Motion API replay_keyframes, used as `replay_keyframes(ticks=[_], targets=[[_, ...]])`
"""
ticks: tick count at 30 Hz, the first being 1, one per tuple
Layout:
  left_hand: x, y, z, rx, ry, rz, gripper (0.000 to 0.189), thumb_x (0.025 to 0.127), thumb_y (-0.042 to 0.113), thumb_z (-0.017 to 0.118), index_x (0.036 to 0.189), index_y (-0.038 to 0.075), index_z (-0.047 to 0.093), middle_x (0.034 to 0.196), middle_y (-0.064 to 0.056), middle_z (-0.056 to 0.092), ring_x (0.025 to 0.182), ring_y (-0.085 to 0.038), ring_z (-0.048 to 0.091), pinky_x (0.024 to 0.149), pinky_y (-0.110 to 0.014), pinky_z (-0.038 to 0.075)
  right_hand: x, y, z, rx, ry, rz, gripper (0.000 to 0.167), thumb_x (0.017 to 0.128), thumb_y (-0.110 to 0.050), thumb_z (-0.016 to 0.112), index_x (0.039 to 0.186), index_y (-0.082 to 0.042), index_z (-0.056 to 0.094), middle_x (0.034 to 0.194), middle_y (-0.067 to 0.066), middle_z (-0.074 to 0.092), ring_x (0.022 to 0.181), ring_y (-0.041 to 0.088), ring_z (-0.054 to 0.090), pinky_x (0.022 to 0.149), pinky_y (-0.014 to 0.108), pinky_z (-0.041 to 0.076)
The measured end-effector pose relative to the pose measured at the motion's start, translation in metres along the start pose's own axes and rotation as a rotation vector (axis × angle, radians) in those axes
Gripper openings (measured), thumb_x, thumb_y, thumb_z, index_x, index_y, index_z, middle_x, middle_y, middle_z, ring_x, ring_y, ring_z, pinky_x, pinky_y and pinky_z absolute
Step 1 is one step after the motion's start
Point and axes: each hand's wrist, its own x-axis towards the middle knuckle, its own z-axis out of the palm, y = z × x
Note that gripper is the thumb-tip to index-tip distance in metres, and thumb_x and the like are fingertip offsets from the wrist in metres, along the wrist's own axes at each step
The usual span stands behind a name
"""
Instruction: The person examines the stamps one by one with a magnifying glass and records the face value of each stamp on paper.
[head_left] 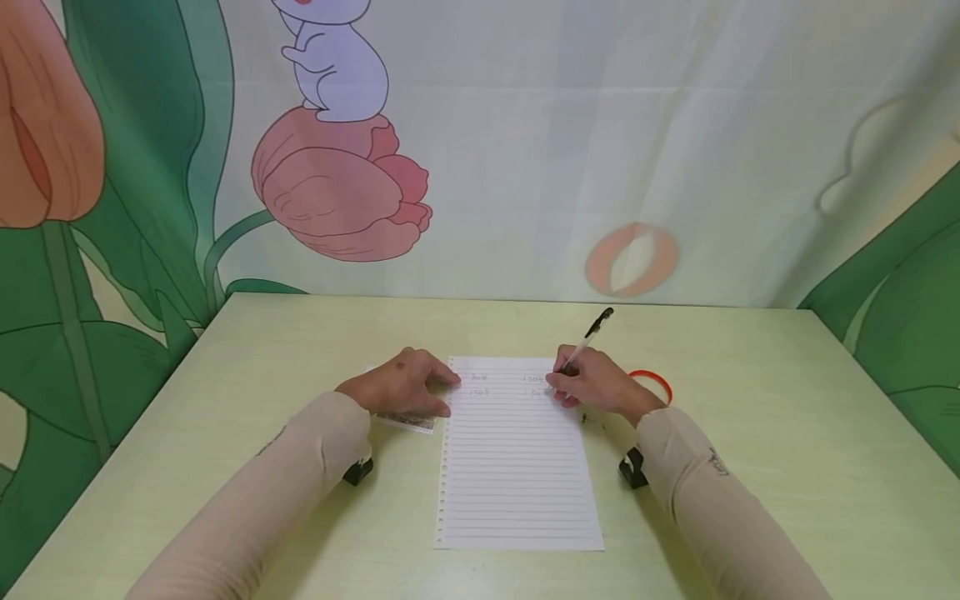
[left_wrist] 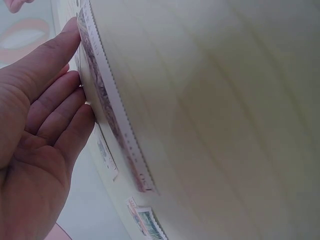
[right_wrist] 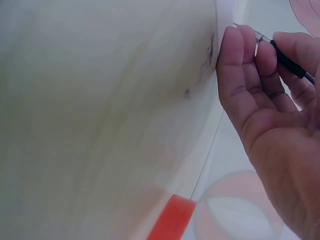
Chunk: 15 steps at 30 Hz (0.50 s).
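A lined, loose-leaf sheet of paper (head_left: 517, 475) with holes down its left side lies on the table. Handwritten figures stand in two columns near its top. My right hand (head_left: 596, 382) pinches a pen (head_left: 585, 346) with a black grip and cap end, its tip at the right column. At the sheet's upper left edge rests my left hand (head_left: 408, 383), thumb and fingers extended. Beneath that hand lies a long postage stamp (left_wrist: 110, 95) with a perforated edge, partly covered in the head view. Smaller stamps (left_wrist: 150, 222) lie near it in the left wrist view.
A red ring (head_left: 662, 379), like a roll of tape, lies behind my right wrist. Small dark marks (right_wrist: 205, 62) show on the table (head_left: 787, 467) beside the sheet. A printed curtain (head_left: 525, 167) hangs at the table's back edge.
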Motion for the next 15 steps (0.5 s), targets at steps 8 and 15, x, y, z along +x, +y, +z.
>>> replay_keyframes(ticks=[8, 15], targets=[[0.0019, 0.0006, -0.0002, 0.0, -0.002, 0.009, 0.047, 0.083, 0.016, 0.083, 0.128, 0.013, 0.07, 0.135, -0.004, 0.062, 0.131, -0.02, 0.05, 0.11, -0.04, 0.038, -0.0021, -0.0004, -0.0009, 0.009, -0.013, 0.003, 0.014, 0.099, -0.012, 0.064, 0.092, -0.002, 0.057, 0.082, 0.011, 0.069, 0.073, 0.02, 0.067, 0.069, 0.033, 0.059], [0.0022, 0.0007, -0.0003, 0.005, 0.0, -0.006, 0.047, 0.084, 0.015, 0.083, 0.129, 0.013, 0.07, 0.136, -0.004, 0.061, 0.132, -0.021, 0.049, 0.11, -0.04, 0.038, -0.0011, -0.0011, -0.0011, 0.01, -0.023, -0.004, 0.014, 0.099, -0.012, 0.063, 0.092, -0.002, 0.057, 0.082, 0.012, 0.069, 0.074, 0.02, 0.067, 0.069, 0.033, 0.059]])
